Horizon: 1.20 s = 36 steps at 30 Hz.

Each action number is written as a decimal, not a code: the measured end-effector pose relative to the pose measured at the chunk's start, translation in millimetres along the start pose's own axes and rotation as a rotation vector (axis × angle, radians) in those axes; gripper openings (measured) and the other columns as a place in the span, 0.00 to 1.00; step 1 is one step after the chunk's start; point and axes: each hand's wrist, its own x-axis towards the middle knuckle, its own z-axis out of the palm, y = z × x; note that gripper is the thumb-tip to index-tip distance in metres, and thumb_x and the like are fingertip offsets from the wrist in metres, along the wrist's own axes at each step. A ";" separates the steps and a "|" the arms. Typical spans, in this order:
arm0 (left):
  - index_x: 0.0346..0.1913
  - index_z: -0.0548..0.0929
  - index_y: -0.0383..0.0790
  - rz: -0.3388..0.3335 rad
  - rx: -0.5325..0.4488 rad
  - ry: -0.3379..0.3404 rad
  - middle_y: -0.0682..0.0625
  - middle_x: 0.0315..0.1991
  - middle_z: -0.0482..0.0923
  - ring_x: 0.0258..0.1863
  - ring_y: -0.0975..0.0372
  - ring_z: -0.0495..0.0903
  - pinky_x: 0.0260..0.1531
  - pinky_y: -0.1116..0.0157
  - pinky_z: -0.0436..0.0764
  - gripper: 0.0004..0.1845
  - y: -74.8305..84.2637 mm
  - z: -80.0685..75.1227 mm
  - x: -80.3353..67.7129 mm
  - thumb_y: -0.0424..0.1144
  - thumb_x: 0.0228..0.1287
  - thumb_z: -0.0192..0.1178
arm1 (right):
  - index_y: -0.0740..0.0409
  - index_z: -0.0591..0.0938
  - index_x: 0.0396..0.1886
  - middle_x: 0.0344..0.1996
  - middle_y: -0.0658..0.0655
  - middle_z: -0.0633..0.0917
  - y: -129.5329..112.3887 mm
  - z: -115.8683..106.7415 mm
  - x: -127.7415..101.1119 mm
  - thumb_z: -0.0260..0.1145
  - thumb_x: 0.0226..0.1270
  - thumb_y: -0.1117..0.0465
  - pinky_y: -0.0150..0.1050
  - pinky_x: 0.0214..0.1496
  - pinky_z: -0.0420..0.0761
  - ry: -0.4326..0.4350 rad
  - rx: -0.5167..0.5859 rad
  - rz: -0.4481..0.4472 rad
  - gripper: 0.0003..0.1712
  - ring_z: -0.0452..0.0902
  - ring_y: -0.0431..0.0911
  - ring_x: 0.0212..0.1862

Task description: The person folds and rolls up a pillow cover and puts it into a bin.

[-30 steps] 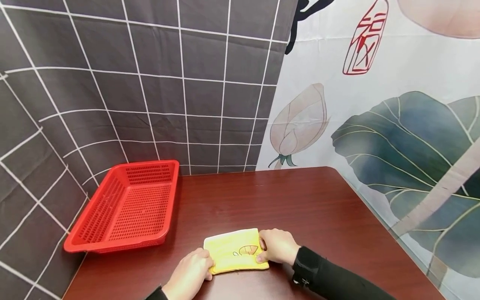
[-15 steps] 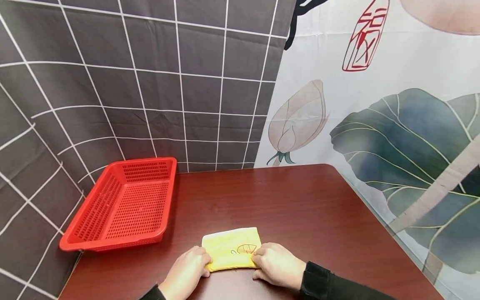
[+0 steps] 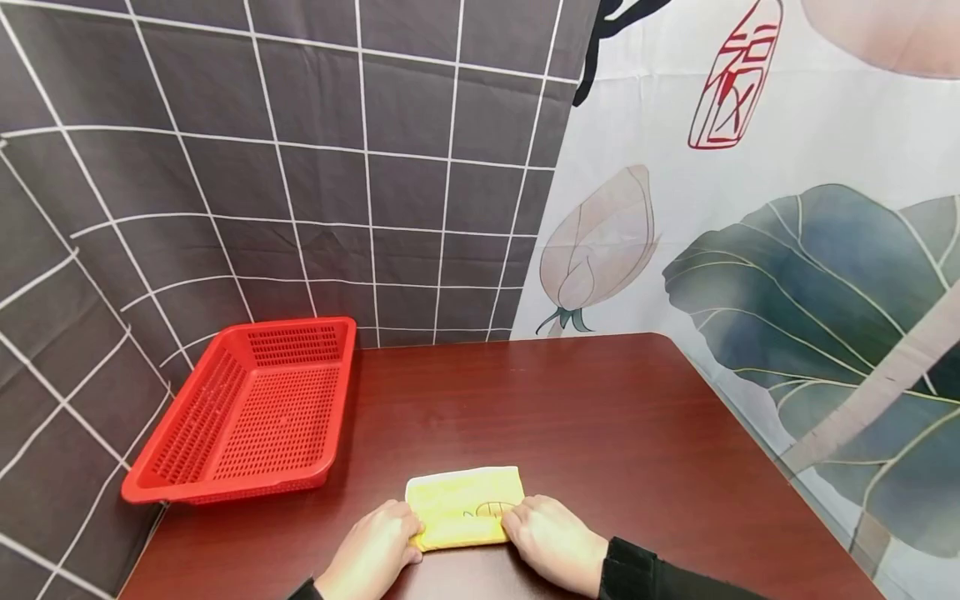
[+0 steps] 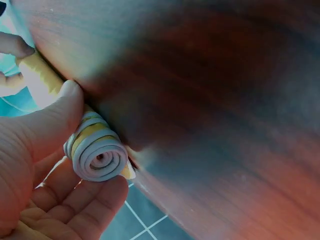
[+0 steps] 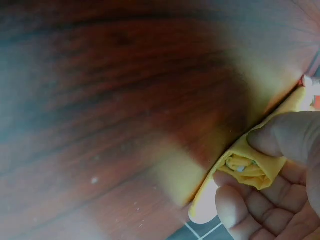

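A yellow towel [image 3: 465,492] with a printed fruit-slice outline lies at the front middle of the table, its near part rolled up and its far part flat. My left hand [image 3: 375,546] grips the left end of the roll. In the left wrist view that rolled end [image 4: 100,156] shows a tight white and yellow spiral between thumb and fingers. My right hand [image 3: 558,540] holds the right end, thumb on the near side and fingers curled beyond it. There the roll's end [image 5: 245,167] looks looser and more crumpled in the right wrist view.
A red plastic basket [image 3: 330,462] with perforated walls stands at the table's back left, with nothing in it. The brown table [image 3: 585,417] borders a dark grey gridded cloth [image 3: 405,192] behind and a white floral cloth [image 3: 615,125] at right.
My right hand has moved from the towel's right edge down to the near right corner. The near part has rolled a little farther away, covering part of the printed fruit. My left hand stays nearly in place.
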 end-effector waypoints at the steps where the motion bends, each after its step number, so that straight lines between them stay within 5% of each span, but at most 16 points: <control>1: 0.28 0.83 0.51 0.003 0.002 0.005 0.59 0.30 0.79 0.35 0.64 0.77 0.38 0.65 0.80 0.13 0.1 0.0 -0.7 0.38 0.48 0.81 | 0.48 0.76 0.26 0.21 0.43 0.78 0.5 -1.2 -0.1 0.75 0.59 0.64 0.29 0.31 0.70 -0.006 0.021 -0.001 0.14 0.70 0.35 0.25; 7: 0.27 0.81 0.52 0.037 0.037 0.073 0.59 0.30 0.78 0.34 0.64 0.79 0.37 0.65 0.80 0.14 -0.8 4.2 -3.3 0.38 0.50 0.81 | 0.47 0.78 0.27 0.21 0.42 0.78 8.0 -7.2 3.7 0.74 0.63 0.66 0.27 0.32 0.73 -0.103 0.221 0.044 0.14 0.71 0.31 0.26; 12: 0.27 0.80 0.52 0.013 -0.015 0.016 0.60 0.29 0.74 0.34 0.64 0.76 0.35 0.65 0.78 0.14 -3.9 8.8 -5.4 0.38 0.52 0.79 | 0.46 0.81 0.28 0.22 0.40 0.79 14.5 -9.9 10.5 0.73 0.64 0.69 0.24 0.33 0.72 -0.280 0.370 0.130 0.14 0.67 0.29 0.28; 18: 0.26 0.78 0.51 0.080 -0.024 0.038 0.60 0.27 0.71 0.31 0.65 0.72 0.29 0.62 0.72 0.17 -18.2 32.3 -5.6 0.40 0.40 0.80 | 0.49 0.78 0.23 0.20 0.40 0.72 30.2 -7.7 21.8 0.73 0.67 0.66 0.26 0.31 0.67 -0.470 0.598 0.278 0.16 0.61 0.33 0.24; 24: 0.30 0.82 0.48 0.015 -0.038 -0.012 0.58 0.34 0.73 0.35 0.65 0.73 0.34 0.65 0.77 0.14 -4.1 13.1 -4.9 0.39 0.48 0.81 | 0.51 0.83 0.21 0.14 0.44 0.79 50.0 -7.8 39.6 0.75 0.69 0.63 0.30 0.26 0.75 -0.670 0.839 0.524 0.15 0.72 0.36 0.17; 27: 0.32 0.85 0.49 -0.017 -0.014 -0.020 0.58 0.35 0.73 0.36 0.64 0.73 0.36 0.66 0.77 0.12 3.4 3.9 -4.1 0.40 0.50 0.81 | 0.53 0.83 0.18 0.11 0.50 0.82 52.0 -9.5 45.9 0.77 0.66 0.63 0.33 0.22 0.78 -0.710 0.853 0.598 0.17 0.75 0.40 0.15; 32: 0.33 0.89 0.50 0.005 0.063 0.071 0.58 0.34 0.77 0.37 0.63 0.75 0.37 0.66 0.79 0.12 3.9 3.7 -5.1 0.42 0.47 0.82 | 0.53 0.83 0.18 0.11 0.50 0.82 50.9 -9.9 50.3 0.78 0.65 0.63 0.33 0.22 0.78 -0.725 0.821 0.623 0.17 0.76 0.40 0.15; 36: 0.37 0.91 0.48 -0.013 0.054 0.071 0.57 0.36 0.81 0.39 0.62 0.78 0.39 0.65 0.82 0.12 4.0 3.0 -6.2 0.43 0.49 0.81 | 0.52 0.82 0.17 0.10 0.48 0.81 49.1 -7.9 49.6 0.78 0.66 0.62 0.32 0.22 0.78 -0.719 0.803 0.628 0.18 0.76 0.39 0.14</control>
